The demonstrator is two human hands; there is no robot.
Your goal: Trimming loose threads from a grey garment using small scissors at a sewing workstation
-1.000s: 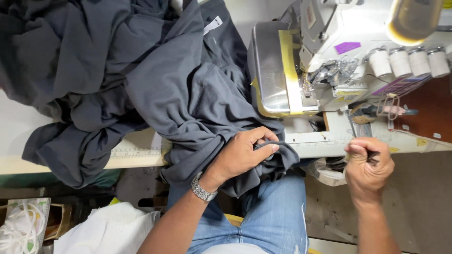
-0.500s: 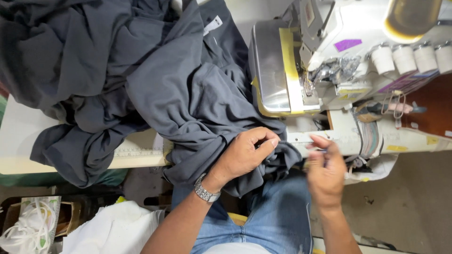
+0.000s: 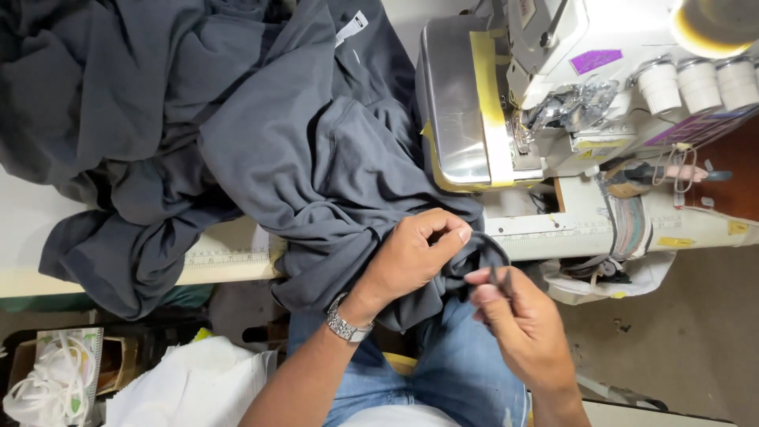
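Both forearms are bare, with no sleeves in sight. A silver metal-link wristwatch (image 3: 345, 324) sits just behind the left hand (image 3: 415, 257). The right hand (image 3: 526, 328) wears nothing. Below the wristwatch, the lap shows blue jeans (image 3: 443, 379) and a white shirt hem.

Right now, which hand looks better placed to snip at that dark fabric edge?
Probably the right hand: its fingers hold a small dark tool against the fabric edge, while the left hand pinches it taut.

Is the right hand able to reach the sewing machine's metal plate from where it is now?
Probably yes: the right hand is below the metal plate, with only low folds of dark fabric between.
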